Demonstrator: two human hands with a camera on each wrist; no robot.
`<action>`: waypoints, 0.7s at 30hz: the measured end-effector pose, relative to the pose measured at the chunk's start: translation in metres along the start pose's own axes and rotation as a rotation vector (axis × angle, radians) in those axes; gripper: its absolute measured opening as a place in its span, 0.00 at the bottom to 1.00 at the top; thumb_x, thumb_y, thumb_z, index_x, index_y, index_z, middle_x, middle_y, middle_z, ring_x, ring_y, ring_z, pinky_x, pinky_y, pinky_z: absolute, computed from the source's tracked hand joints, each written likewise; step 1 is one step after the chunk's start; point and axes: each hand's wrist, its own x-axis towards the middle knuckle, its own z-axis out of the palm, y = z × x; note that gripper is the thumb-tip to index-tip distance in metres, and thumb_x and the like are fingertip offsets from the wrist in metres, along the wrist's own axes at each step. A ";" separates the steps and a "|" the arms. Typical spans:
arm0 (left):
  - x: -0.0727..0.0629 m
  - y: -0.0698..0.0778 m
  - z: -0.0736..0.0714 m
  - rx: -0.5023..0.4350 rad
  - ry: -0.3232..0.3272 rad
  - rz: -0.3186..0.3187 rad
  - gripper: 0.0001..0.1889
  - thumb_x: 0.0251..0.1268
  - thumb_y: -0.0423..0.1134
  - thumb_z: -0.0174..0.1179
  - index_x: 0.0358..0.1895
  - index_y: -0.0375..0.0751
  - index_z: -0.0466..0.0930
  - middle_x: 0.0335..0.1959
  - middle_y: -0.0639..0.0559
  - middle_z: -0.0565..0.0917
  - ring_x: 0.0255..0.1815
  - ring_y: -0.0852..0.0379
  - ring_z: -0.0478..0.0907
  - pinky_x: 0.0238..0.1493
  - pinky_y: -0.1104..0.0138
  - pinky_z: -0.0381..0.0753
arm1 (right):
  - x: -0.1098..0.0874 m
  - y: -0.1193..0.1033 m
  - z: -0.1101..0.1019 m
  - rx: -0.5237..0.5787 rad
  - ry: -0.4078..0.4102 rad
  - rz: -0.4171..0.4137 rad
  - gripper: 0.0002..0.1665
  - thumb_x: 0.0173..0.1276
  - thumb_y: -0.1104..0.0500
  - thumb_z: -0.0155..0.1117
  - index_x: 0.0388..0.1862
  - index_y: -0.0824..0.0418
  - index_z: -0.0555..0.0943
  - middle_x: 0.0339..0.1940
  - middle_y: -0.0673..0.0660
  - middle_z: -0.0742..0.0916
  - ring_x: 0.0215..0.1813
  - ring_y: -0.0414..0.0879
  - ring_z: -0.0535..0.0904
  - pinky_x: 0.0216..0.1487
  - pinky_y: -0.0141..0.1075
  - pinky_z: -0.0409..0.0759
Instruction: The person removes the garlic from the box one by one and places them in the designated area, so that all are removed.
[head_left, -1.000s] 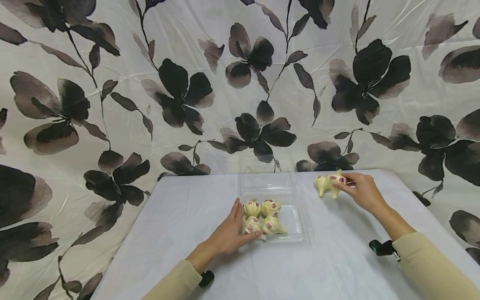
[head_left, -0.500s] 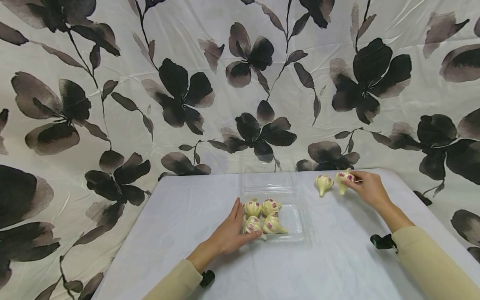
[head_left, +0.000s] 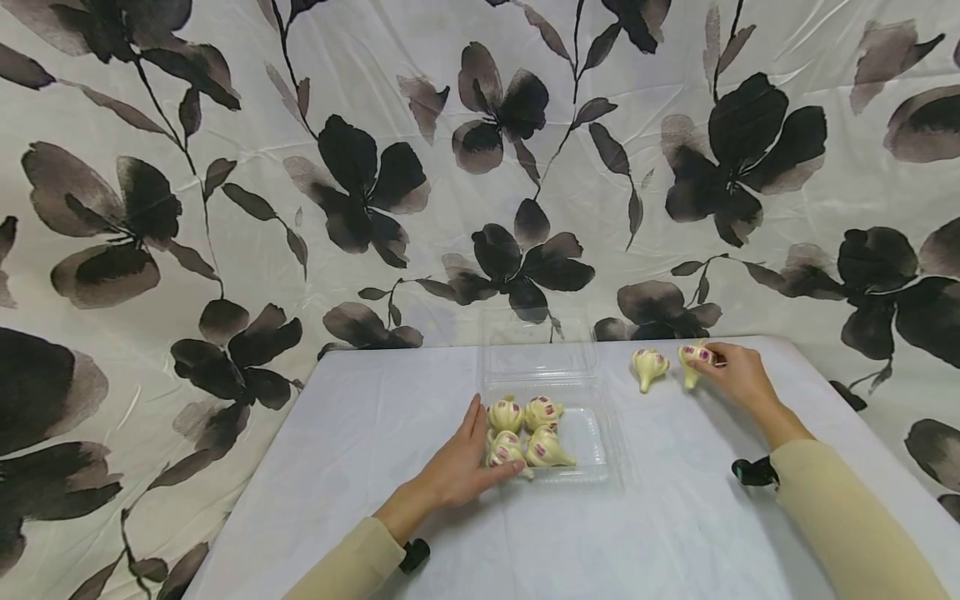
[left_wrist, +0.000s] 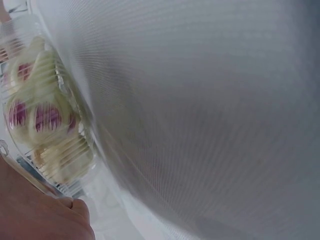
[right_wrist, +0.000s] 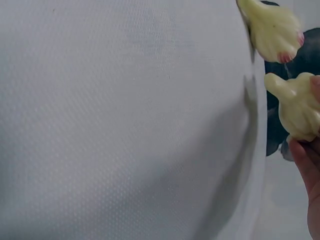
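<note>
My right hand (head_left: 738, 377) pinches a garlic bulb (head_left: 689, 372) with pink-purple marks at the far right of the table. Just left of it another garlic bulb (head_left: 648, 368) lies on the cloth, stem toward me. In the right wrist view the held bulb (right_wrist: 296, 111) shows between fingers and thumb at the right edge. My left hand (head_left: 456, 468) rests against the left side of a clear plastic clamshell container (head_left: 588, 437), fingers straight, thumb along its front edge. Several garlic bulbs (head_left: 542, 412) sit in its left and middle part.
The container's clear lid (head_left: 538, 350) stands raised at the back, near the table's far edge. A white cloth covers the table (head_left: 360, 417). Behind it hangs a floral curtain (head_left: 420, 83). A dark wrist device (head_left: 752, 472) sticks out beneath the right sleeve.
My right hand has carried its garlic bulb to the right, away from the other bulb, then lowered it slightly. The left hand and container have stayed in place.
</note>
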 end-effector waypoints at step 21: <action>0.001 -0.001 0.001 0.012 0.010 0.012 0.62 0.64 0.78 0.51 0.81 0.28 0.41 0.85 0.39 0.36 0.82 0.41 0.51 0.76 0.51 0.62 | 0.002 0.011 0.015 0.004 -0.118 0.087 0.31 0.71 0.60 0.67 0.61 0.83 0.72 0.43 0.73 0.82 0.46 0.66 0.77 0.49 0.59 0.75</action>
